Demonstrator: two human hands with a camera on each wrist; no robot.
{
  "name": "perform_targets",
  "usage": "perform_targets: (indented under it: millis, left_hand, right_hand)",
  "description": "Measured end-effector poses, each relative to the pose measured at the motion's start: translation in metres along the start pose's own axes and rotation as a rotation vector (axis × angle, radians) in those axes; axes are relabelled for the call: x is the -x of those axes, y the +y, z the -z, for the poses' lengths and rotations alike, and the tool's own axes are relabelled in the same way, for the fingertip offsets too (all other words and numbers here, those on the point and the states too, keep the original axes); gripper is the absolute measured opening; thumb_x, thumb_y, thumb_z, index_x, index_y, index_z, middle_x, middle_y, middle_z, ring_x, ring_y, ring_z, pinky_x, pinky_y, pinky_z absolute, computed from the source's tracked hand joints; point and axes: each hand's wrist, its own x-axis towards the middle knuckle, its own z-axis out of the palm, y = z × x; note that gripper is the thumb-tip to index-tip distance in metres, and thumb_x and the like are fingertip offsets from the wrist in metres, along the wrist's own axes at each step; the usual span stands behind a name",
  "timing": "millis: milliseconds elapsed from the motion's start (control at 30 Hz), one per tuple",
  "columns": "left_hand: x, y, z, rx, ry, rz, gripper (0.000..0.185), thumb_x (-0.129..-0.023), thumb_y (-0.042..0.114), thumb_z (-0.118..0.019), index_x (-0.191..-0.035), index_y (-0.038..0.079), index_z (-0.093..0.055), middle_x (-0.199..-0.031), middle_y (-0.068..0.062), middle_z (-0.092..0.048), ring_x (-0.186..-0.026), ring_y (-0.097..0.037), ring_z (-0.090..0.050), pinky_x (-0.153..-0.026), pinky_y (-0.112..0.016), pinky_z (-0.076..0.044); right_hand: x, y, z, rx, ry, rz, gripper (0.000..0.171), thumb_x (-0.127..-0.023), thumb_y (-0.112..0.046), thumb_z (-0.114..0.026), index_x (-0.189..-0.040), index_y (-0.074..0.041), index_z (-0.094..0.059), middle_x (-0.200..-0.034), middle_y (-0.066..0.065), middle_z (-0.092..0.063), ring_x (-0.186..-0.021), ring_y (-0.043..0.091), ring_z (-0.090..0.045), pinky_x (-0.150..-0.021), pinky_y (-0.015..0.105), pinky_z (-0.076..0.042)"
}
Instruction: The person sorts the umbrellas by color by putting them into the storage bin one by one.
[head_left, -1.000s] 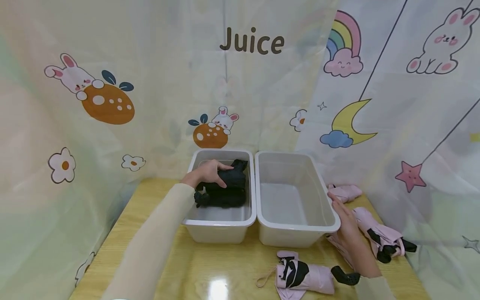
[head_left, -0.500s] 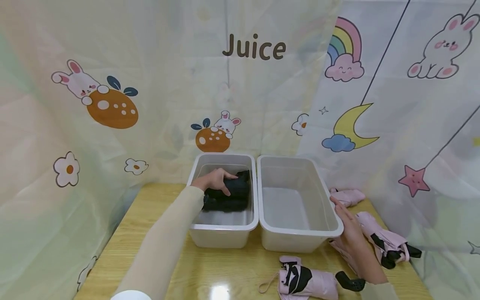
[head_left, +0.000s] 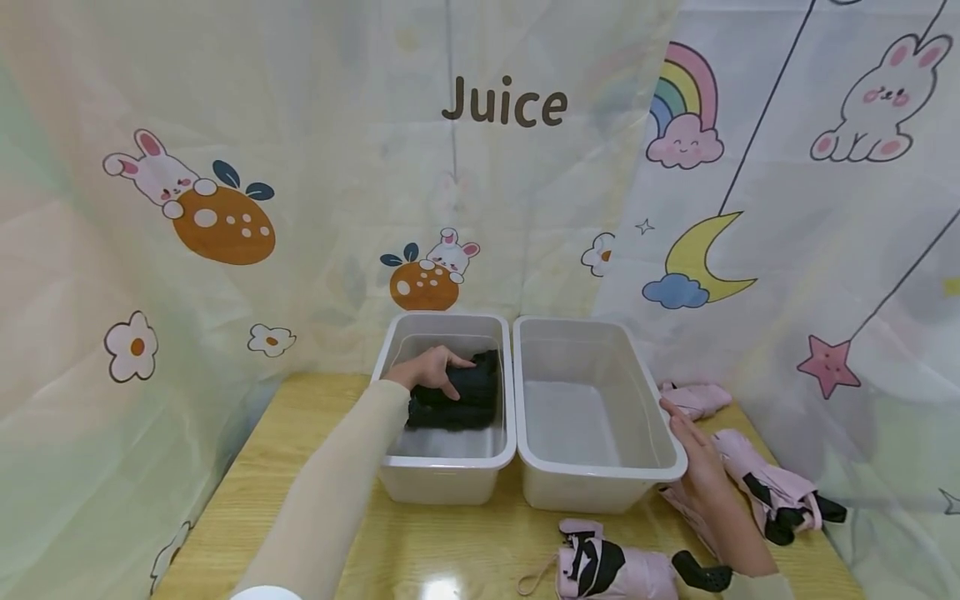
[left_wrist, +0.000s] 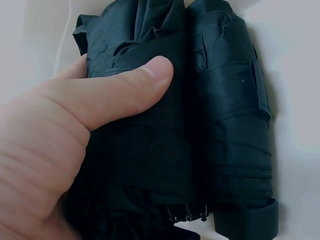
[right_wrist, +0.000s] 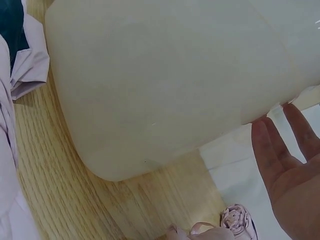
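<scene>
We see the left hand (head_left: 429,368) reaching into the left bin (head_left: 450,479), at the centre of the head view, where its grip closes around a folded black umbrella (head_left: 459,393) lying on the bin's floor. The left wrist view shows the thumb (left_wrist: 125,92) pressed across the dark fabric, with a second black umbrella (left_wrist: 232,130) lying right against the first, to the right of the frame.

The right hand (head_left: 693,446) rests flat and open beside the right bin (head_left: 600,492), fingers straight along its outer right wall; from the right wrist view we see the fingers (right_wrist: 280,150) apart from the wall, holding nothing. That bin's inside shows only its bare floor.

On the wooden tabletop (head_left: 247,467), three pink umbrellas lie around the right hand: one (head_left: 622,571) at the lower edge of the frame, one (head_left: 765,487) at lower right, and a small one (head_left: 693,397) just behind the hand.
</scene>
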Motion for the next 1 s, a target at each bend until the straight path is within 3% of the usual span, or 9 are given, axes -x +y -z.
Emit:
perform_targets:
  millis: [367,600,767,900,1000]
  left_hand:
    - [-0.009,-0.003,0.005,0.049,0.009,-0.014,0.068,-0.068,0.011,-0.089,-0.131,0.022,-0.064,-0.136,-0.007,-0.056,-0.130,-0.024,-0.043,-0.099,-0.034,-0.043]
    - [-0.005,-0.001,-0.004,0.114,-0.028,0.036,0.066,-0.070,0.009,-0.087,-0.131,0.020,-0.064,-0.138,-0.009,-0.054,-0.132,-0.024,-0.041,-0.098,-0.034,-0.044]
    - [-0.006,0.001,-0.004,0.105,-0.028,0.042,0.063,-0.075,0.009,-0.084,-0.134,0.016,-0.061,-0.137,-0.007,-0.055,-0.131,-0.025,-0.043,-0.097,-0.034,-0.045]
    - [-0.003,0.009,0.006,0.082,-0.041,0.044,0.068,-0.082,0.011,-0.079,-0.144,0.012,-0.050,-0.144,-0.007,-0.048,-0.131,-0.027,-0.044,-0.100,-0.037,-0.042]
    - [0.007,0.023,0.016,0.061,-0.081,0.035,0.071,-0.089,0.016,-0.072,-0.151,0.011,-0.037,-0.150,-0.010,-0.040,-0.133,-0.029,-0.042,-0.103,-0.040,-0.040]
  right_hand:
    - [-0.008,-0.002,0.001,0.020,0.010,0.021,0.047,-0.107,-0.020,-0.037,-0.153,-0.009,-0.031,-0.136,-0.020,-0.050,-0.116,0.002,-0.054,-0.088,0.022,-0.049]
    - [0.002,0.001,0.002,-0.047,0.003,-0.007,0.045,-0.107,-0.017,-0.037,-0.152,-0.013,-0.035,-0.133,-0.019,-0.054,-0.114,0.003,-0.056,-0.087,0.023,-0.049]
    - [0.002,0.000,0.002,-0.036,-0.014,-0.008,0.048,-0.107,-0.017,-0.036,-0.154,-0.010,-0.028,-0.135,-0.019,-0.053,-0.116,0.003,-0.055,-0.089,0.024,-0.049]
    - [-0.001,-0.002,0.002,-0.036,-0.013,-0.009,0.050,-0.107,-0.019,-0.036,-0.154,-0.009,-0.024,-0.135,-0.020,-0.053,-0.117,0.003,-0.054,-0.090,0.025,-0.048]
    - [0.001,-0.002,0.002,-0.032,-0.011,-0.008,0.050,-0.107,-0.019,-0.037,-0.154,-0.008,-0.025,-0.133,-0.021,-0.053,-0.116,0.002,-0.055,-0.089,0.024,-0.049]
